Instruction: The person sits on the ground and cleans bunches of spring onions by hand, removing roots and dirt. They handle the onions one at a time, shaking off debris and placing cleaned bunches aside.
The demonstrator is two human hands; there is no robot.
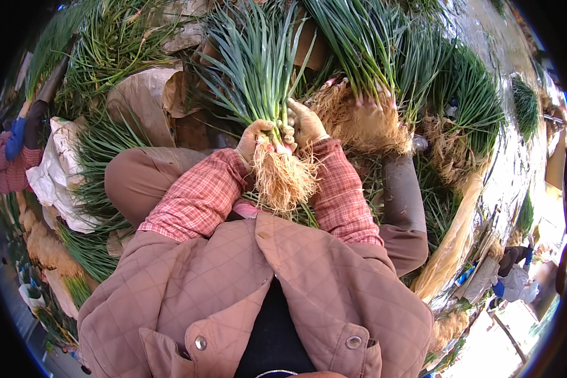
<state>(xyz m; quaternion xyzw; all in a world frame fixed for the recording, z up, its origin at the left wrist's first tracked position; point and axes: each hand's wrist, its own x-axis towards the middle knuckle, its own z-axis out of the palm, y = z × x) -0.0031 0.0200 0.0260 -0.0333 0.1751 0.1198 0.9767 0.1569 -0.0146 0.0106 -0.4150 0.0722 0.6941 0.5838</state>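
Straight in front of my chest, both hands are around a bunch of leafy allium plants [260, 71] that look like green garlic. Its dark green leaves point away from me, and pale, tangled roots [286, 182] hang towards my lap. My left hand [254, 138] grips the bunch at the pinkish stem bases. On the other side, my right hand [306, 122] closes on the stems, its thumb stretched along them and its fingers curled. Thin pale gloves seem to cover both hands. Plaid sleeves reach to the wrists.
Beyond my right hand lies another rooted bunch [371, 108], with more bunches [468, 113] farther right. Loose green leaves [108, 56] are heaped at upper left, near a brown sack [141, 101]. White sheeting [64, 175] lies at left. People sit at far left [12, 158] and far right [515, 281].
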